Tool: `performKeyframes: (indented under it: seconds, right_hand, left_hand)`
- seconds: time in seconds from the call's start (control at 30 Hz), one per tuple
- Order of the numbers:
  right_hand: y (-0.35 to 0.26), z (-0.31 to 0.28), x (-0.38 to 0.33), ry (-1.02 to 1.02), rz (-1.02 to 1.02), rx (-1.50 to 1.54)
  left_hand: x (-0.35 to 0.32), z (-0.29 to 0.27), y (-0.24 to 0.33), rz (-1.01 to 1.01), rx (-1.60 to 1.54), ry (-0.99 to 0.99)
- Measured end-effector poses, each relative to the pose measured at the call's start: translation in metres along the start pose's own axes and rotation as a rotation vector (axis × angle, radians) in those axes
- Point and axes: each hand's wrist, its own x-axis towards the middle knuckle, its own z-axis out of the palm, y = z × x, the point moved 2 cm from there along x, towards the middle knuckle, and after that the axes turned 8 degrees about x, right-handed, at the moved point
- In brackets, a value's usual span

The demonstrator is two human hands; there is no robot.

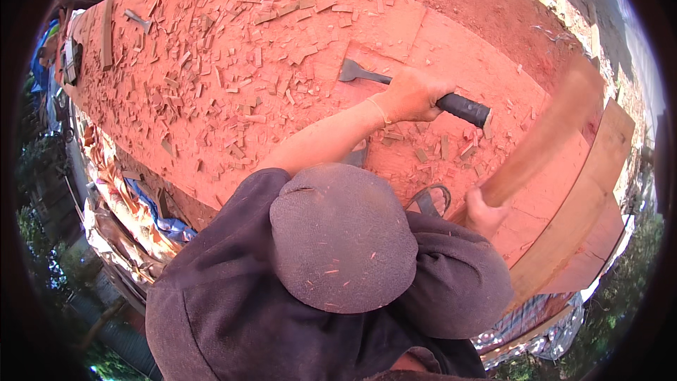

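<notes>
My left hand [412, 95] grips a wide-bladed chisel [350, 71] by its black handle [463, 108]. The blade rests flat on a large reddish timber slab [451, 42], at the edge of a shallow cut. My right hand [485, 213] is closed around the lower end of a long wooden mallet [550, 130], which is raised to the right of the chisel handle and blurred by motion. A dark cap and dark sleeves fill the lower middle of the view.
Several wood chips [211, 85] cover the slab's left half. A thin wooden strip [106, 32] and a small tool [137, 20] lie at its far left. Stepped plank edges [606, 155] run on the right. A blue tarp [163, 222] hangs below the slab's near side.
</notes>
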Motion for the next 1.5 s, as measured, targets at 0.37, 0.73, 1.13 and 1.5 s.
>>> performKeyframes:
  seconds: [0.37, 0.73, 1.13, 1.5]
  right_hand:
    - [0.003, -0.121, 0.012, 0.134, -0.046, 0.316]
    - [-0.06, -0.172, 0.048, 0.06, -0.375, 0.461]
    - [-0.063, -0.168, 0.04, -0.012, -0.336, 0.503]
    - [-0.003, -0.034, -0.001, -0.28, -0.106, -0.08]
  left_hand:
    - [-0.009, -0.023, 0.002, 0.107, -0.135, -0.029]
    - [-0.01, -0.054, 0.009, 0.008, -0.2, -0.009]
    - [-0.018, -0.049, 0.014, 0.007, -0.224, -0.002]
    - [-0.013, -0.036, 0.007, 0.009, -0.186, -0.008]
